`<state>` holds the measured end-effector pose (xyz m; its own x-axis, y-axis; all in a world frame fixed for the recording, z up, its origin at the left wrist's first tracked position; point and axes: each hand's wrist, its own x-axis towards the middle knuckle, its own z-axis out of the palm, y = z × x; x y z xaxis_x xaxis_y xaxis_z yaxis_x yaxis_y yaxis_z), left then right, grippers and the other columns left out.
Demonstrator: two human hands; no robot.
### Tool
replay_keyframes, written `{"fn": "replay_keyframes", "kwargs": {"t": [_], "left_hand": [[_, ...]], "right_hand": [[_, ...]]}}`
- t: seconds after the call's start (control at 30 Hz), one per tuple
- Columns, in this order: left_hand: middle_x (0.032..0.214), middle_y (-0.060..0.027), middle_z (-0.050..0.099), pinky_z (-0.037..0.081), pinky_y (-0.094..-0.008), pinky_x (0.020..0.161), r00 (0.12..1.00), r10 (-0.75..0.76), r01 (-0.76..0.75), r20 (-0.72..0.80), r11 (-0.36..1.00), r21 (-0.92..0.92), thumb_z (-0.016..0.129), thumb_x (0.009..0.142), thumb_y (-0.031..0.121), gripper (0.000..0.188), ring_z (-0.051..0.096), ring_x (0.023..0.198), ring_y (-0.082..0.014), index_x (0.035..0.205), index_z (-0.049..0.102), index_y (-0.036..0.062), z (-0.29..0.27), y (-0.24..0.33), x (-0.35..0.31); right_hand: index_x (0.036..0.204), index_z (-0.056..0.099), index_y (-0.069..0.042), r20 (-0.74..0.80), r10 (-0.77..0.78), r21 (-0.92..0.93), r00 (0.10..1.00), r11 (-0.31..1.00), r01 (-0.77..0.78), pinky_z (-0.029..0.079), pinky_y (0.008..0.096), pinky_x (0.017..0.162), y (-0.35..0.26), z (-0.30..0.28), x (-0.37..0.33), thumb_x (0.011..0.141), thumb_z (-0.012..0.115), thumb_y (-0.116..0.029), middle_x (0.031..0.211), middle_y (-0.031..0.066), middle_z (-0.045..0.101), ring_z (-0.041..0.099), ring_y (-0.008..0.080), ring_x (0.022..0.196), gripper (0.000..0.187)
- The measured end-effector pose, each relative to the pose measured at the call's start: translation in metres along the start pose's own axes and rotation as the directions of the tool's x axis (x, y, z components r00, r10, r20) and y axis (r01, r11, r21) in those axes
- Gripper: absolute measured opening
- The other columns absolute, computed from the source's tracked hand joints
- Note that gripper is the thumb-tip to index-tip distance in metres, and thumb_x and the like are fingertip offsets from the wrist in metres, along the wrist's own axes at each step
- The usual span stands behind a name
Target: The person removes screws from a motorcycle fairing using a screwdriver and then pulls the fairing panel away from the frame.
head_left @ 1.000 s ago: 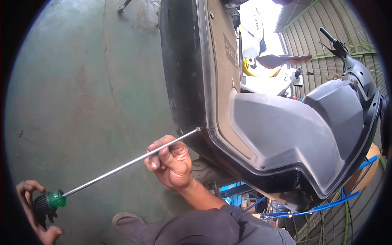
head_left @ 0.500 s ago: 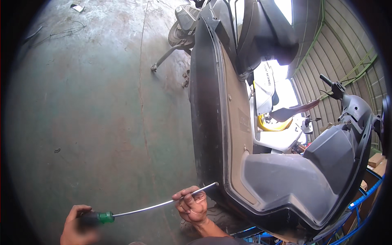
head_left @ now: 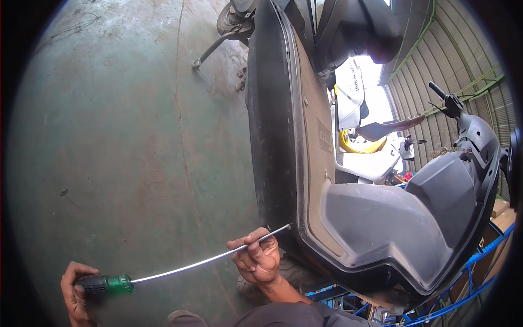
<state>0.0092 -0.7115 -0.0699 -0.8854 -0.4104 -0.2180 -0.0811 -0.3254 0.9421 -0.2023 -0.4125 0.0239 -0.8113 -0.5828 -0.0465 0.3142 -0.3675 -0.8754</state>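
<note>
A long screwdriver [head_left: 207,262] lies across the lower part of the view, with a steel shaft and a black and green handle. My left hand [head_left: 75,286], at the lower left, is closed around the back of that handle. Near the tip, the shaft passes between the thumb and fingers of my right hand [head_left: 260,260]. The tip meets the front corner of the black lower side panel [head_left: 275,136] of a scooter, where a small fastener spot shows; its exact seating is too small to tell. Beside the panel runs the scooter's brown footboard [head_left: 313,141].
The scooter's grey front shield [head_left: 376,218] rises to the right, and its kickstand [head_left: 212,49] reaches the green floor [head_left: 125,136]. Behind stands a white and yellow scooter [head_left: 359,158]. A blue metal rack [head_left: 474,267] with boxes is at the lower right. My knee [head_left: 283,316] is at the bottom edge.
The scooter sits higher in the picture as the view shifts. My left hand, blurred before, shows sharply further left on the handle. The tip stays at the panel corner.
</note>
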Motion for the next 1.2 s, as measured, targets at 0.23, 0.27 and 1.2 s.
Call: {"fn": "replay_keyframes", "kwargs": {"t": [0.23,0.27,1.2], "left_hand": [[0.107,-0.0113,0.046,0.044,-0.0266,0.070,0.953,0.294,-0.290,-0.074,0.955,0.065,0.075,0.082,0.043,0.062,0.050,0.083,-0.0152,0.119,0.045,0.0037,0.004,-0.005,0.005],[0.108,-0.0118,0.046,0.045,-0.0260,0.070,0.959,0.283,-0.277,-0.027,0.953,0.125,0.073,0.084,0.042,0.058,0.050,0.085,-0.0155,0.118,0.046,0.0039,-0.007,-0.013,0.004],[0.109,-0.0160,0.051,0.045,-0.0247,0.075,0.963,0.259,-0.244,-0.068,0.953,0.180,0.077,0.081,0.037,0.054,0.051,0.088,-0.0166,0.112,0.049,0.0028,-0.017,-0.015,-0.012]], "right_hand": [[0.106,0.060,-0.007,-0.053,-0.014,-0.065,0.999,0.998,0.010,0.030,0.0191,0.042,0.005,0.003,0.003,0.100,0.054,-0.015,0.104,0.0305,0.067,0.032,0.0022,0.040,0.012],[0.105,0.060,-0.006,-0.058,-0.004,-0.042,0.998,0.999,0.002,0.029,0.0189,0.041,0.006,0.001,0.001,0.100,0.054,-0.016,0.104,0.0306,0.067,0.032,0.0022,0.040,0.012],[0.100,0.060,-0.003,-0.081,0.058,-0.195,0.995,0.978,-0.073,0.027,0.0190,0.038,-0.010,0.011,0.003,0.100,0.053,-0.012,0.097,0.0328,0.068,0.033,0.0010,0.039,0.012]]}}
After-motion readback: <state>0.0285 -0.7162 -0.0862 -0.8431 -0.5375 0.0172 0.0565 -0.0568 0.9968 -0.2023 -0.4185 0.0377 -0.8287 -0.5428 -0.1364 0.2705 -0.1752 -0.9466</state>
